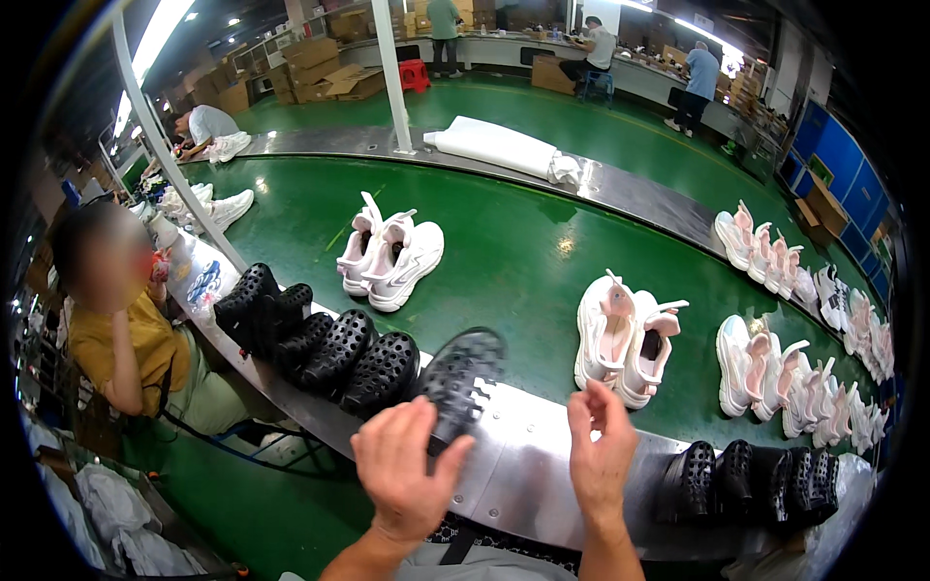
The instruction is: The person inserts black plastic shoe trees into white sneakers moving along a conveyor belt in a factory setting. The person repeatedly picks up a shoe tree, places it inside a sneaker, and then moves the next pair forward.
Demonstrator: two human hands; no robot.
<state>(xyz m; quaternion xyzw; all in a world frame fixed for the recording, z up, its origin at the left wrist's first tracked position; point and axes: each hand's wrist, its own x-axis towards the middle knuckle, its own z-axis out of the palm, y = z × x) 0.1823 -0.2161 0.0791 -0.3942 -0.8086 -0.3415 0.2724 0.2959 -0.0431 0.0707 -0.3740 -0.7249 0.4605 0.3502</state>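
A black clog with holes and a strap-like pattern (463, 373) is blurred by motion above the metal ledge. My left hand (402, 467) grips its heel end, fingers and thumb on either side. Several black perforated clogs (381, 373) stand in a row just left of it. My right hand (601, 455) is raised over the ledge with its fingers loosely bent and apart, and nothing shows in it. Just beyond its fingertips, a pair of white and pink sneakers (605, 334) rests on the green belt. Whether those fingertips touch the nearer sneaker, I cannot tell.
Another pair of white sneakers (397, 254) stands farther left on the green belt (494, 252). More white-pink sneakers (765, 373) and black clogs (736, 479) line the right. A person in a yellow top (131, 358) sits at left. A white roll (499, 145) lies on the far ledge.
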